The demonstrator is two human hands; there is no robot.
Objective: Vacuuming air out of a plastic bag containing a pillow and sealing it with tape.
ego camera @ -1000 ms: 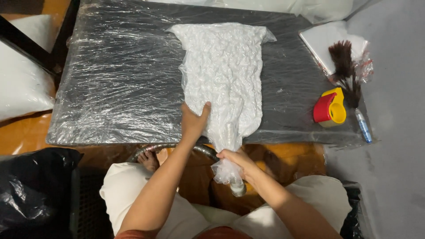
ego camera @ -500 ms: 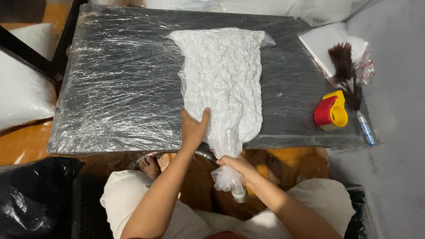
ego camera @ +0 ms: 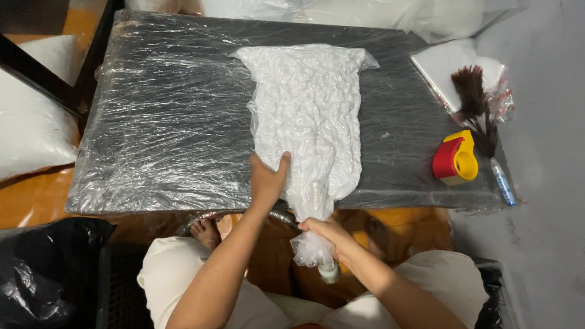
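Hands working a white filled bag at the table's near edge

Left to right, we note: a black bag (ego camera: 42, 268) on the floor off the table's near-left corner, and a white cushion (ego camera: 27, 128) beyond the left edge. The table (ego camera: 158, 122) is dark and wrapped in clear film. Our left hand (ego camera: 267, 176) lies flat, fingers spread, pressing the lower left side of the white plastic bag (ego camera: 308, 116), close to the near edge. The bag lies along the table's middle, wide end toward the far edge, crinkled and tight around its contents, so we judge it mostly flattened already. Its neck hangs over the near edge, where our right hand (ego camera: 329, 234) is clenched around the gathered plastic; a small pale nozzle or cap (ego camera: 329, 272) shows below the fist. The neck looks unsealed. Toward the right edge sit a red-and-yellow tape dispenser (ego camera: 454, 158), a dark feather duster (ego camera: 475, 109) and white sheets (ego camera: 448, 64).
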